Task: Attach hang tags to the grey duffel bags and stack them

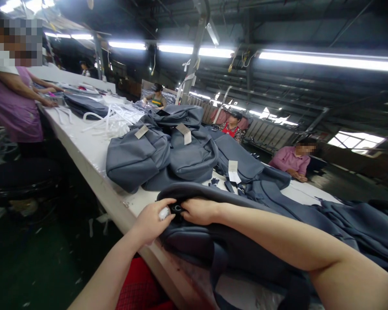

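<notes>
Dark grey bag on bench, near edge, right in front of person. Left hand curled, pinching white wad, fingertips at small black fitting. Right hand bent-fingered at fitting; can't tell grip. Tagged grey bags piled behind.

The left forearm and right forearm are bare, the right one past the elbow, tapering to the bare left grip and bare right grip; red cloth at the lap carries a fine dark check
</notes>
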The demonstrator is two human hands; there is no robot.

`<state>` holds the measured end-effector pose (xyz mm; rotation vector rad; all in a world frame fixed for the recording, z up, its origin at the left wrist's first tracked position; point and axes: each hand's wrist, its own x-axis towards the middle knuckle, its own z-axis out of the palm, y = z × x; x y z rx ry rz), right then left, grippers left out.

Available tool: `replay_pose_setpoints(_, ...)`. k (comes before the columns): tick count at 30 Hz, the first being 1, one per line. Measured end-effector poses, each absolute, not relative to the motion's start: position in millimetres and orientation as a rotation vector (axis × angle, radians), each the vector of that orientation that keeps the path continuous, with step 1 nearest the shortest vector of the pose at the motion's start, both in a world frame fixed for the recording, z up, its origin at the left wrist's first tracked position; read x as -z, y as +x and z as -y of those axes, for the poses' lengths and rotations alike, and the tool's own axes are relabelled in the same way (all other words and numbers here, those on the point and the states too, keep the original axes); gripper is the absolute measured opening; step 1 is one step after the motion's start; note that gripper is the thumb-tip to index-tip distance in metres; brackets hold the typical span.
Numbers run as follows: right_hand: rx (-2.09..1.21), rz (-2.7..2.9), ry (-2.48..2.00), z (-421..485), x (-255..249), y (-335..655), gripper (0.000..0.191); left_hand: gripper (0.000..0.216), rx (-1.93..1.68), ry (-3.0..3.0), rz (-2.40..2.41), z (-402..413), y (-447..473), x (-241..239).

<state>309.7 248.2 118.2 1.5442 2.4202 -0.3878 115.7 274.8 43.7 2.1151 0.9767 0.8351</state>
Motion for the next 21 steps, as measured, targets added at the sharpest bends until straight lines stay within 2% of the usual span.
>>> replay_pose_setpoints(4, 0.426, -2.443, 1.434, -246.8, -117.3, 309.6, 0.038, 0.026, -0.848, 2.263, -0.893, -270.9, 124.1, -39.2)
replay_pose_setpoints(7, 0.411, -2.490, 1.387, -246.7, -113.8, 308.9, 0.040, 0.026, -0.878, 2.310, -0.904, -270.4, 127.3, -37.9)
replay_pose_setpoints(10, 0.380, -2.547, 1.382, -249.9, -110.9, 309.1, 0.036, 0.028, -0.993, 2.154, -0.977, -276.8, 119.0, -34.1)
replay_pose_setpoints(13, 0.371, -2.498, 1.428, -254.3, -110.0, 312.2, 0.030, 0.035, -1.128, 1.775, -1.299, -291.5, 98.1, -22.1)
replay_pose_setpoints(15, 0.326, -2.468, 1.465, -256.5, -109.8, 315.1, 0.027, 0.039, -1.088, 1.599, -1.440, -301.3, 83.9, -9.7)
replay_pose_setpoints(21, 0.483, -2.679, 1.474, -258.9, -109.8, 309.7, 0.032, 0.052, -0.912, 1.462, -1.205, -302.6, 89.1, 28.8)
